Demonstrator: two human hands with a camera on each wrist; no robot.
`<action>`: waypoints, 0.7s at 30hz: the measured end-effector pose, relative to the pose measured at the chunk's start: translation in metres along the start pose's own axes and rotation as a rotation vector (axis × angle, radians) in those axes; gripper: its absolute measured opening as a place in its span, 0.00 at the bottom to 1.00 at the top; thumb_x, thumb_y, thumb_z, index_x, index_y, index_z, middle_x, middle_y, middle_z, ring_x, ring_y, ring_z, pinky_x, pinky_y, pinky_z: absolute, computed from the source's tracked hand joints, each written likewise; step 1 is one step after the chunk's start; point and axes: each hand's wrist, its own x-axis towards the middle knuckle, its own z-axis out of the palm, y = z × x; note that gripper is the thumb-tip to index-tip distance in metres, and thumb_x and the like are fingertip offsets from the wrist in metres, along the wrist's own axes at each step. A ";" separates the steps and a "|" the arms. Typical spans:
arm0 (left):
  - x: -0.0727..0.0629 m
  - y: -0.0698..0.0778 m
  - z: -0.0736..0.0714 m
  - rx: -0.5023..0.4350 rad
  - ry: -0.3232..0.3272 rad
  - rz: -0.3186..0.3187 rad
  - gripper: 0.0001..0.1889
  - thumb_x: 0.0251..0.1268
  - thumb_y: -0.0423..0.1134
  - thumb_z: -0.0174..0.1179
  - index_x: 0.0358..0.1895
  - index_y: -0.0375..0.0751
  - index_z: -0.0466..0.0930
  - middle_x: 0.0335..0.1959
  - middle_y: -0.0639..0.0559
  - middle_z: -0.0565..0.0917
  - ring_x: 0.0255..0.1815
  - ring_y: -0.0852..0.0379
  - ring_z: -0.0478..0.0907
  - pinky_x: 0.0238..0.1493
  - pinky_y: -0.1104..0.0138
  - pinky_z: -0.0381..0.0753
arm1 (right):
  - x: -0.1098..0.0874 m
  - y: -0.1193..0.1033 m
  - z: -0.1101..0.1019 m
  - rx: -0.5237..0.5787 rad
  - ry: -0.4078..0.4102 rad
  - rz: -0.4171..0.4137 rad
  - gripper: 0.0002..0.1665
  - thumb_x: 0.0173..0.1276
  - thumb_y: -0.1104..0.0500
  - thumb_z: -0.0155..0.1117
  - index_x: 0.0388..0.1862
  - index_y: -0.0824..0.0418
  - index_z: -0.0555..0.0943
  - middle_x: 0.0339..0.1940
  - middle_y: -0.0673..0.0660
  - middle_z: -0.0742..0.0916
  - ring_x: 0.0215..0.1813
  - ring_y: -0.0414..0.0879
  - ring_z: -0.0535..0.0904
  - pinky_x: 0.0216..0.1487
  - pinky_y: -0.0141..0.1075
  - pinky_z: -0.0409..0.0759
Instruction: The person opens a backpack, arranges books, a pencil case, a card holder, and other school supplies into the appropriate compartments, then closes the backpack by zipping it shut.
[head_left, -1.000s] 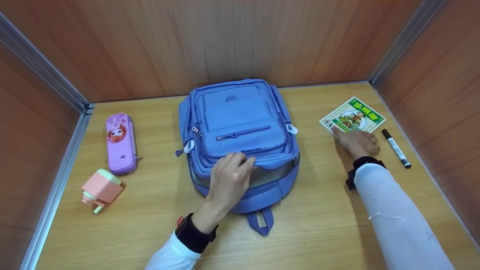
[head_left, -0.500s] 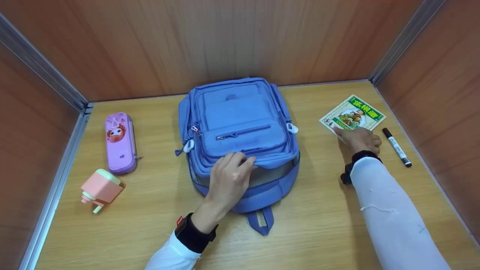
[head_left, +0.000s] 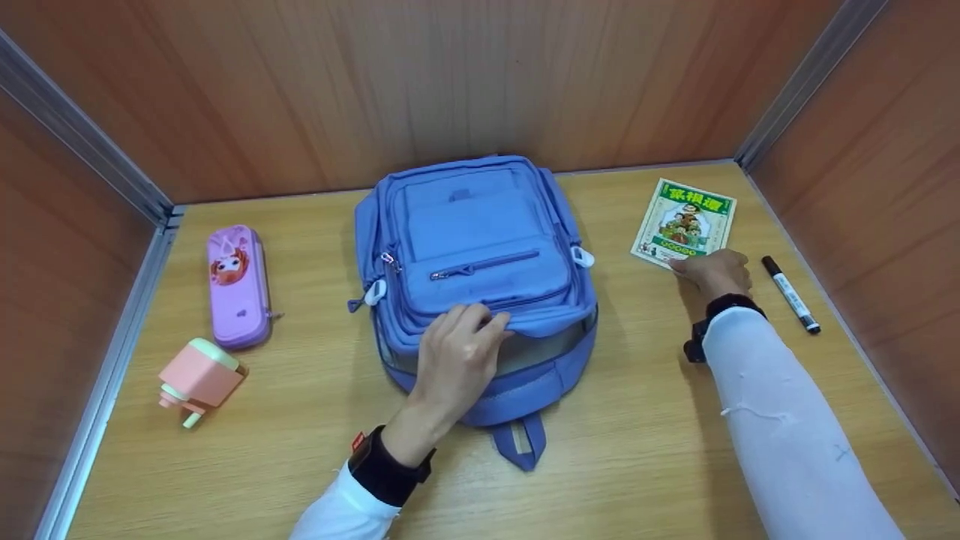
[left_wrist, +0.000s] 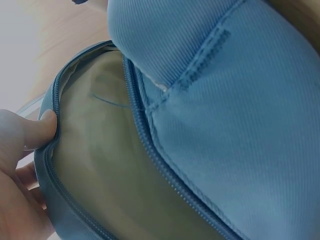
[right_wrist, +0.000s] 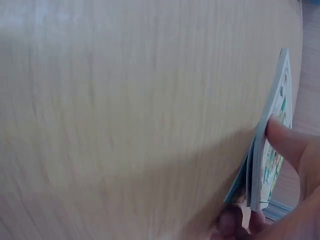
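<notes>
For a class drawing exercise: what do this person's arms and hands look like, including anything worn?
No gloves cover the left hand or right hand. The left sleeve and right sleeve are white; the right one shows a loose thread and faint mark. The left wrist strap is black with a small red tag; the right wrist strap is black.

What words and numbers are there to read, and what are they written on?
"菜根", then a blurred third character: on the book.
Smaller print on the book: too small to read.
Lettering on the marker: too small to read.
Red tag on the left wristband: too blurred to read.
</notes>
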 end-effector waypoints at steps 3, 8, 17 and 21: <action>0.000 0.000 -0.002 0.005 -0.009 -0.003 0.07 0.61 0.35 0.75 0.41 0.40 0.92 0.31 0.50 0.83 0.28 0.53 0.78 0.24 0.67 0.76 | -0.004 -0.003 -0.002 0.090 -0.036 0.007 0.64 0.72 0.42 0.69 0.83 0.71 0.39 0.80 0.72 0.62 0.78 0.65 0.59 0.81 0.56 0.56; 0.000 0.000 -0.004 0.008 -0.019 -0.004 0.07 0.62 0.34 0.74 0.41 0.40 0.92 0.31 0.49 0.83 0.28 0.53 0.78 0.24 0.67 0.76 | -0.002 -0.002 -0.006 0.189 -0.080 0.014 0.62 0.74 0.47 0.69 0.85 0.68 0.36 0.82 0.67 0.63 0.80 0.60 0.58 0.83 0.52 0.52; 0.001 -0.001 -0.002 0.006 0.002 0.013 0.06 0.62 0.37 0.74 0.40 0.41 0.92 0.30 0.50 0.82 0.27 0.53 0.77 0.23 0.67 0.74 | 0.013 0.004 -0.006 0.166 -0.088 -0.009 0.55 0.72 0.47 0.71 0.84 0.68 0.52 0.80 0.64 0.68 0.73 0.56 0.64 0.79 0.46 0.61; 0.002 -0.001 -0.003 0.009 -0.002 0.009 0.06 0.62 0.37 0.74 0.41 0.41 0.92 0.31 0.50 0.82 0.27 0.53 0.77 0.23 0.66 0.74 | 0.017 0.001 -0.009 0.207 -0.118 -0.006 0.47 0.78 0.51 0.63 0.84 0.67 0.53 0.75 0.63 0.72 0.68 0.52 0.71 0.72 0.42 0.72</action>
